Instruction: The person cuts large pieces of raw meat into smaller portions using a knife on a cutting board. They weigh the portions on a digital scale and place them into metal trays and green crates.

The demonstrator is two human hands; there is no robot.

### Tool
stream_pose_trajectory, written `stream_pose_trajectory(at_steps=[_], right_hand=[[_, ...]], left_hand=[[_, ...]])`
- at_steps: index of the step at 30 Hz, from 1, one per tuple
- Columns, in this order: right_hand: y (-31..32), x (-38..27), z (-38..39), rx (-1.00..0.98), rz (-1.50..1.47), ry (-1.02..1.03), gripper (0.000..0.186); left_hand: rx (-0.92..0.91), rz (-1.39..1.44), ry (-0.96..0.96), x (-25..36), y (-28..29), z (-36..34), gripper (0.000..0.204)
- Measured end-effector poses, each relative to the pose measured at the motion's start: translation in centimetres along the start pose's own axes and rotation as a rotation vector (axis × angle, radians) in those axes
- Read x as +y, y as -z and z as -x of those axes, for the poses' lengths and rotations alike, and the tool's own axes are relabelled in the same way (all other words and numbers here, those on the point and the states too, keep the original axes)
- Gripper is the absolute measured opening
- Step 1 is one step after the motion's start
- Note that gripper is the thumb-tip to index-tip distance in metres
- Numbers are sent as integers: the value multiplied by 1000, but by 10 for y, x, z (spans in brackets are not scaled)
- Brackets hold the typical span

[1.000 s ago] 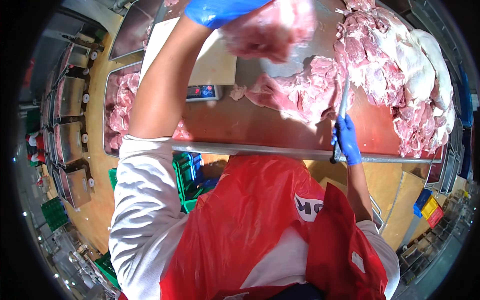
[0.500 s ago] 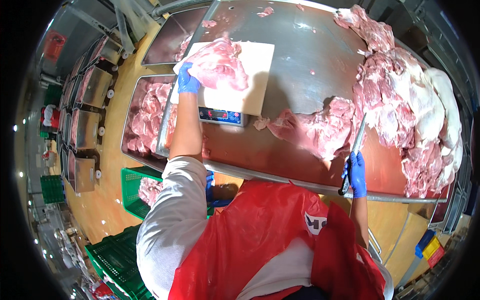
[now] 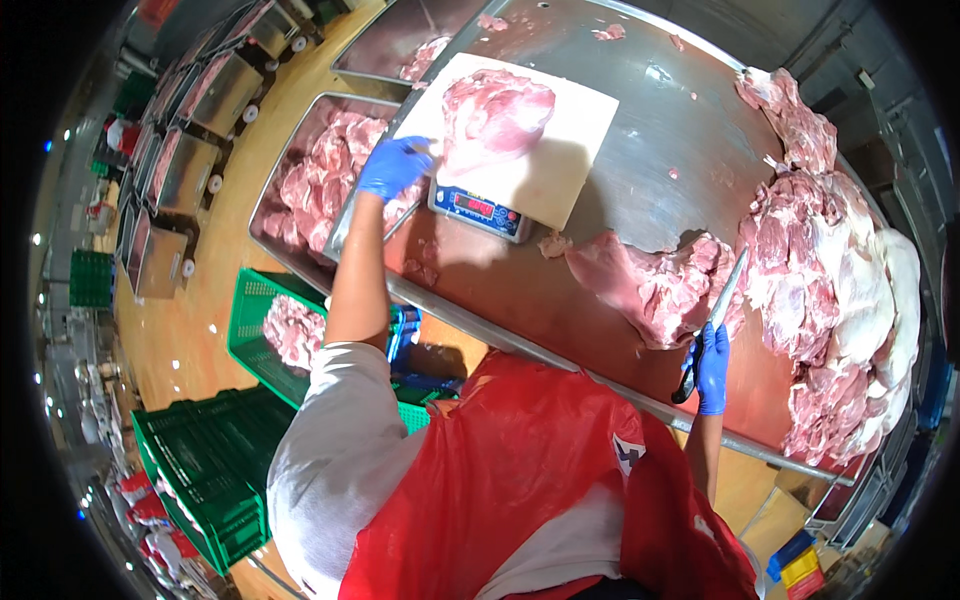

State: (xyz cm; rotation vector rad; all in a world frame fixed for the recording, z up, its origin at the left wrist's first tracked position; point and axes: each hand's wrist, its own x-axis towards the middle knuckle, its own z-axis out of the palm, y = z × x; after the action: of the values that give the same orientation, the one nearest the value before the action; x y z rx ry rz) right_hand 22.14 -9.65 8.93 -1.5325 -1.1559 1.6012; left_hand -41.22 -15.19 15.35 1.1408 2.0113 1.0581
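My left hand [image 3: 395, 166] in a blue glove hovers open at the left edge of a white scale platform [image 3: 560, 160], just off a large piece of raw pink meat [image 3: 495, 115] lying on it. The scale's display [image 3: 478, 210] faces me. My right hand [image 3: 711, 368], also blue-gloved, grips a long knife [image 3: 720, 310] whose blade rests against another raw meat chunk [image 3: 660, 285] on the steel table [image 3: 620, 180].
A big heap of raw meat and fat [image 3: 840, 290] lines the table's right side. Steel tubs of meat [image 3: 310, 190] stand left of the table. Green crates [image 3: 270, 330], one holding meat, sit on the floor. I wear a red apron [image 3: 520, 480].
My left hand carried the meat piece down onto the scale platform and has let go, drawing back to its left edge. My right hand stays on the knife.
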Motion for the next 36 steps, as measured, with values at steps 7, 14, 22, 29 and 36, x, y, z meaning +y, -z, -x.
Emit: stream_pose_trajectory(at_steps=[7, 14, 22, 29, 36], right_hand=[[46, 3, -40, -30, 228, 307, 12], [-40, -107, -29, 6, 320, 636, 18], [-175, -94, -29, -103, 704, 865, 16], [-360, -119, -39, -304, 1124, 1011, 20], [-442, -136, -63, -387, 1391, 929, 21]], left_hand=[[564, -158, -194, -8, 105, 43, 22], [603, -193, -178, 36, 91, 79, 24], [495, -144, -289, 9, 6, 62, 24], [478, -252, -433, -17, -72, 40, 29], [514, -284, -448, -36, -73, 20, 17]])
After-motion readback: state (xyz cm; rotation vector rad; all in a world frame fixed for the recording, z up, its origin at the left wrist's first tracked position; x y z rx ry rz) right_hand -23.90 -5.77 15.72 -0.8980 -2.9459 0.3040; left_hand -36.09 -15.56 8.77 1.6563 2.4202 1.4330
